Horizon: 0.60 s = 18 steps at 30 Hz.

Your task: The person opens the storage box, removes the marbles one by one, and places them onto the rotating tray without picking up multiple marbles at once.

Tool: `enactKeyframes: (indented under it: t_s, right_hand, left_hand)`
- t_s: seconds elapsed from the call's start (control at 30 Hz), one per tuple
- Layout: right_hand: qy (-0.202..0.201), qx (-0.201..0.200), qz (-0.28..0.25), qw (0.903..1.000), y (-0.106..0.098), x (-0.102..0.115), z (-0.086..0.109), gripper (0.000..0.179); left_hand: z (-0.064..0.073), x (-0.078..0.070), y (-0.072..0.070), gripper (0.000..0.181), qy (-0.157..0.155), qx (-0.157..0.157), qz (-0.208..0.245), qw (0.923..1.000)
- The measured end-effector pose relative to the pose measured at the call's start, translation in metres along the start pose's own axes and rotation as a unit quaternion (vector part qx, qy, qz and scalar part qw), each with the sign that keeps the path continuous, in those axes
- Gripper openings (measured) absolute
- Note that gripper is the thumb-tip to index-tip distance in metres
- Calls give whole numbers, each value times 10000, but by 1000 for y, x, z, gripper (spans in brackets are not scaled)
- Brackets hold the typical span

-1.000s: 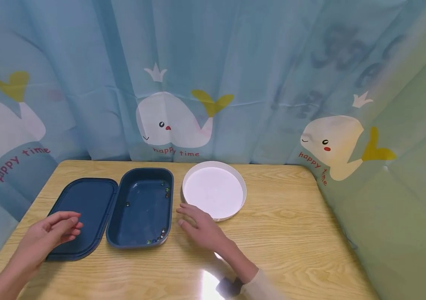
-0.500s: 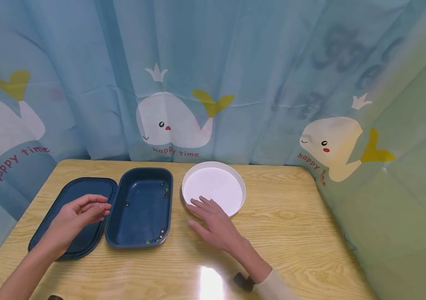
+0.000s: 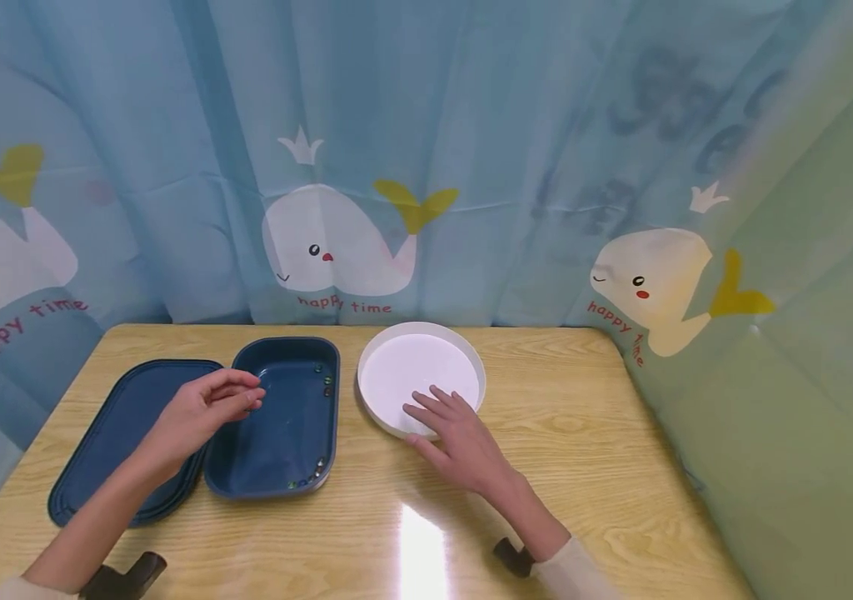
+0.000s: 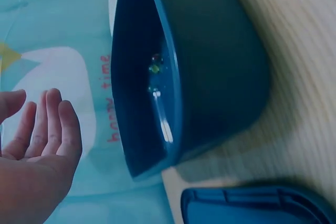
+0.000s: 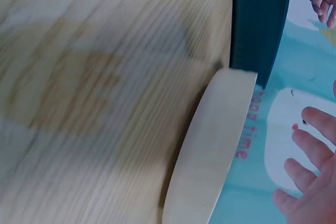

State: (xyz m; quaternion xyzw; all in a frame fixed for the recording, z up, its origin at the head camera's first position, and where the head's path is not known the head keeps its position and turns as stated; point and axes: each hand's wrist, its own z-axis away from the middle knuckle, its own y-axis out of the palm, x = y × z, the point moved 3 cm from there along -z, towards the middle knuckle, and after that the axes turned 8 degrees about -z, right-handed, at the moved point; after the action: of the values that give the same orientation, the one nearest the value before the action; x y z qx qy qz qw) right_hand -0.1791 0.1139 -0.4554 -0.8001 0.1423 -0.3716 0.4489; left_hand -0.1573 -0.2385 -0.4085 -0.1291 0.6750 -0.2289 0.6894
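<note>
A deep blue box (image 3: 272,454) stands on the table with several small glass marbles (image 3: 319,468) along its right side. My left hand (image 3: 205,408) hovers over its left rim, fingers loosely bent; the left wrist view shows nothing in that hand (image 4: 44,153). Part of the rim is hidden behind it. To the right of the box lies a shallow white round tray (image 3: 396,371) with nothing in it. Over the tray's near rim, my right hand (image 3: 460,437) has its fingers spread and holds nothing.
A flat blue lid (image 3: 107,446) lies left of the box, partly covered by my left forearm. Behind the wooden table (image 3: 554,400) hangs a blue curtain (image 3: 516,167) with whale prints, which continues along the right side.
My left hand has moved right and away from me, from over the lid to the box's left rim. The right hand has shifted right, from between box and tray to over the tray's near rim.
</note>
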Motion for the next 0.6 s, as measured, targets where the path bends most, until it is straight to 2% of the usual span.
enactKeyframes:
  t_s: [0.37, 0.6]
  right_hand:
    - [237, -12, 376, 9990, -11, -23, 12, 44]
    - [105, -71, 662, 9977, -16, -39, 16, 43]
  left_hand:
    - [-30, -10, 14, 48, -98, 27, -166, 9998]
    - [-43, -15, 20, 48, -108, 14, -210, 9997]
